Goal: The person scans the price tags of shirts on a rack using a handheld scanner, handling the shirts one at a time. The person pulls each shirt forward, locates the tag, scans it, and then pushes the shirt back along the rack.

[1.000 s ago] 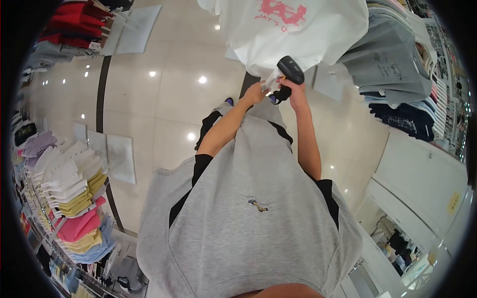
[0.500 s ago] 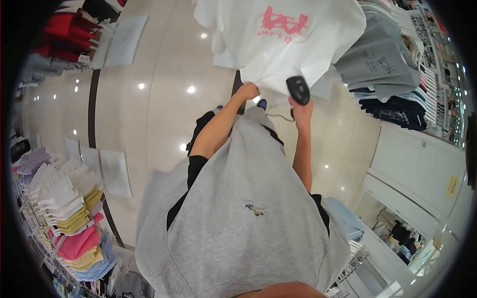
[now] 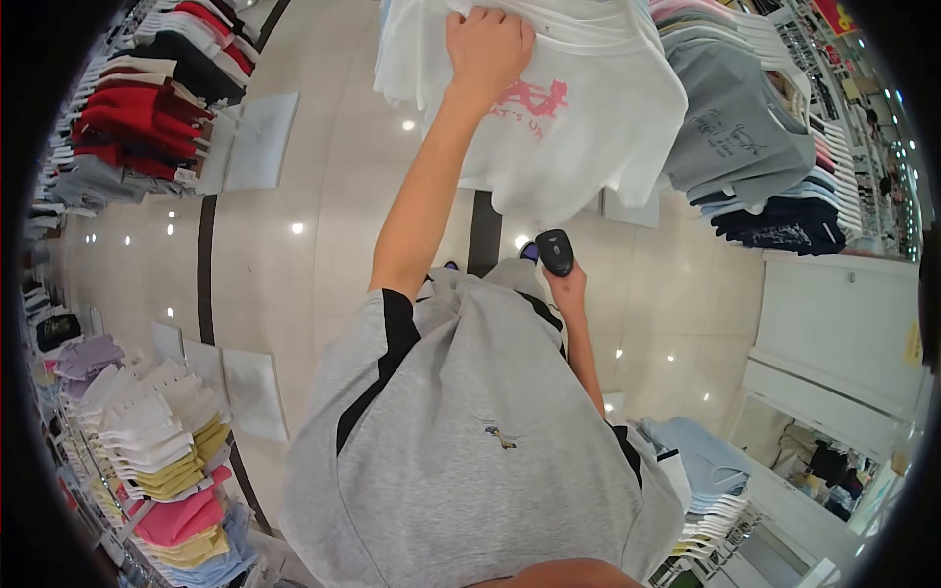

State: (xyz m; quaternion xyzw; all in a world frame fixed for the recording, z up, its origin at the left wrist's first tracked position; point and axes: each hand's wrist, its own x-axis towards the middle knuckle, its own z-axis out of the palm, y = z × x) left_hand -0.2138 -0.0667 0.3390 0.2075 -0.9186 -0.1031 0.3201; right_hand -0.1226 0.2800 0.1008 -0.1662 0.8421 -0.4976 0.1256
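Shop floor; left hand now raised, curled by white shirt's newly reachable neckline, hold unclear; right hand clasping scanner.

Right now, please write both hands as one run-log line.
left hand: on white shirt, near collar | right hand: holding black handheld scanner | gray shirt: hanging beside white shirt
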